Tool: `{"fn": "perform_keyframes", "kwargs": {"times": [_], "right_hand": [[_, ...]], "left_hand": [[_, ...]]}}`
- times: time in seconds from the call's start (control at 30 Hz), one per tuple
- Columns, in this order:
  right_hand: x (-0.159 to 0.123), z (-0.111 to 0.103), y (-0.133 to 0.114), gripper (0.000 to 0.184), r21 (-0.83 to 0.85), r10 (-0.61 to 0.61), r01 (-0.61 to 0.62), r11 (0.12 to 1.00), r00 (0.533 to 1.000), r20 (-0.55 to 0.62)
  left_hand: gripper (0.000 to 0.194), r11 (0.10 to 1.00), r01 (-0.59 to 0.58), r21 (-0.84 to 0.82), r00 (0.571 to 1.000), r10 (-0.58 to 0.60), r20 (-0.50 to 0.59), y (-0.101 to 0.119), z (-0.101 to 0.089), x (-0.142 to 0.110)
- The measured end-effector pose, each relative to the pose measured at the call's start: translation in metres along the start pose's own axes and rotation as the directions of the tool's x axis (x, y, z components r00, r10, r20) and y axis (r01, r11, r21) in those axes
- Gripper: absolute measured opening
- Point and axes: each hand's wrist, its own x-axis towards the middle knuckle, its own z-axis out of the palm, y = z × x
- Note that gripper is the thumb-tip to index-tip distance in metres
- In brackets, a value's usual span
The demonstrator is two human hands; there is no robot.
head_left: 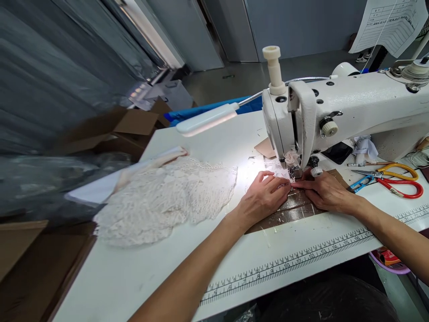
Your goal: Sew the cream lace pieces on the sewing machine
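Observation:
My left hand (267, 193) lies just left of the sewing machine's presser foot (295, 172), fingers bent and closed on the edge of a small white lace piece (276, 168). From the other side, my right hand (326, 191) pinches at the same edge with its index finger stretched toward the foot. The fingertips of both hands nearly meet in front of the needle area. Most of the lace under the fingers is hidden. The white sewing machine (348, 103) stands over the hands, and brown tape (298, 208) covers the table under them.
A heap of white lace (150, 201) spreads over the left of the white table (140, 277). A lamp (208, 118) hangs above. Yellow-handled scissors (398, 170), red-handled scissors (402, 187) and blue thread snips (362, 183) lie right. Cardboard boxes (134, 123) stand beyond the left edge.

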Motion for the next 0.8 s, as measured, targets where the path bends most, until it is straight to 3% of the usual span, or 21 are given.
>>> {"fn": "perform_keyframes", "kwargs": {"times": [0.4,0.8], "right_hand": [[-0.003,0.003,-0.008,0.036,-0.141,-0.047,0.042,0.989,0.998,-0.033],[0.000,0.003,-0.015,0.038,-0.259,-0.011,0.013,0.966,1.000,0.009]], "left_hand": [[0.012,0.999,0.024,-0.043,0.999,-0.026,-0.038,0.004,-0.005,0.002],[0.016,0.996,0.070,-0.052,0.997,-0.068,0.036,0.003,-0.006,0.001]]}}
